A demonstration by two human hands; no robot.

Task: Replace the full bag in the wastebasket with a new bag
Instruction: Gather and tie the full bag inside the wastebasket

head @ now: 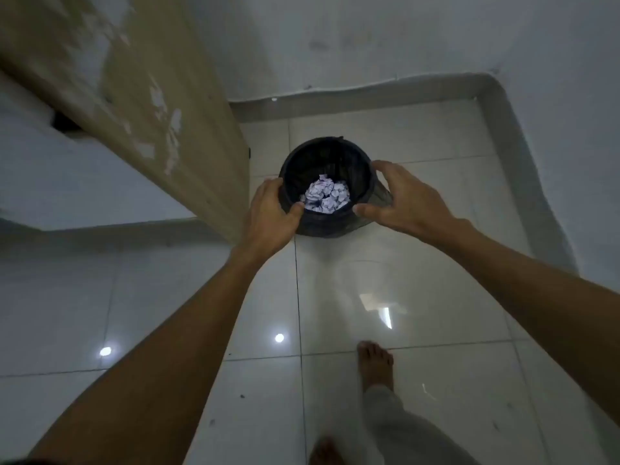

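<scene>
A small round wastebasket [322, 226] stands on the tiled floor, lined with a black bag [312, 162] folded over its rim. Crumpled white paper [325, 196] fills the bottom of the bag. My left hand [268, 213] is at the basket's left rim, thumb touching the bag's edge, fingers spread. My right hand [406, 199] hovers at the right rim with fingers apart, holding nothing. Whether the left hand grips the bag is unclear.
A beige door or panel [151, 105] with peeling paint stands just left of the basket. White walls and a grey baseboard [369, 92] close the corner behind it. My bare feet [375, 364] are on the glossy tiles below.
</scene>
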